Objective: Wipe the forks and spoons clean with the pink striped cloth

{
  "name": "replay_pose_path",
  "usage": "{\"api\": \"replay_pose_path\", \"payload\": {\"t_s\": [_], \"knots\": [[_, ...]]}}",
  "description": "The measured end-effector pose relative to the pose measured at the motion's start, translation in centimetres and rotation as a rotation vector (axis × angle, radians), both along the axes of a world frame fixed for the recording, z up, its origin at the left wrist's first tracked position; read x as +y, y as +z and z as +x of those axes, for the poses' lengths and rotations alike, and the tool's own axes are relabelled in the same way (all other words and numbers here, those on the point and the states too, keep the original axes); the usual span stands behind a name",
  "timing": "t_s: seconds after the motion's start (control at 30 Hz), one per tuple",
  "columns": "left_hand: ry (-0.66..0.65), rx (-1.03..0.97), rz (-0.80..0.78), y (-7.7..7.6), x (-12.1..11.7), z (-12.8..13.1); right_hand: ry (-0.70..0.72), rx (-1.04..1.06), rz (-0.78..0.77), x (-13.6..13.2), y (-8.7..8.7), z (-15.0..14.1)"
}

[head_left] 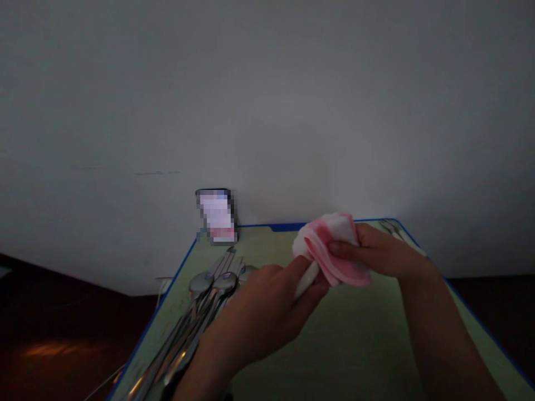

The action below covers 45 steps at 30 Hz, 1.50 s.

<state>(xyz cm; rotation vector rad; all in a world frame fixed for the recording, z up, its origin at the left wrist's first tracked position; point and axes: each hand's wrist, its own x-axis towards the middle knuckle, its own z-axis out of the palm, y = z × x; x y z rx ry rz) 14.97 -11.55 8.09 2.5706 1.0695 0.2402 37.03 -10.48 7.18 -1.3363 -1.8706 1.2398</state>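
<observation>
Toward twelve o'clock from the middle of the green, blue-edged surface (355, 345), my left fingers (314, 295) are closed round a pale, smooth, slim handle (306, 280), while my right fingers (345, 250) pinch a folded pink-and-white fabric cloth (330, 236) that hides its far end; I judge wiping to be the step in hand. The next move, as I see it, calls for a steady left hold and a snug stroke of the cloth, clear of the shiny silver metal cutlery (223, 283) toward nine o'clock.
</observation>
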Motion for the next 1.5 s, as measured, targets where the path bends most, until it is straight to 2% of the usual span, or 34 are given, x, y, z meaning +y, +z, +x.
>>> {"api": "replay_pose_path", "payload": {"t_s": [0.17, 0.27, 0.4, 0.63, 0.77, 0.9, 1.2, 1.37, 1.5], "knots": [[-0.044, 0.001, 0.015, 0.0, 0.5, -0.7, 0.156, -0.049, 0.014, -0.5, 0.3, 2.2], [0.008, 0.010, 0.042, -0.4, 1.3, -1.4, 0.095, -0.089, 0.059, -0.5, 0.5, 3.1], [0.032, -0.007, -0.004, -0.2, 1.9, -1.6, 0.027, -0.071, 0.092, -0.5, 0.6, 3.4], [0.014, -0.040, -0.078, 0.9, 1.3, -1.8, 0.182, -0.077, 0.054, -0.8, 1.3, 2.1], [0.045, -0.030, -0.069, 0.8, 1.5, -2.3, 0.222, -0.093, 0.016, -0.9, 1.4, 2.0], [0.070, -0.048, -0.027, 0.5, 1.9, -2.7, 0.232, -0.202, -0.003, -1.1, 1.4, 1.9], [-0.088, -0.143, 0.002, 0.0, 2.0, -2.3, 0.224, -0.462, 0.080, -1.4, 1.8, -0.2], [-0.147, -0.205, 0.041, 0.0, 1.7, -1.9, 0.262, -0.460, 0.126, -1.3, 1.5, -1.6], [-0.107, -0.277, 0.031, 0.3, 1.7, -1.9, 0.286, -0.393, 0.172, -1.0, 1.3, -1.9]]}}
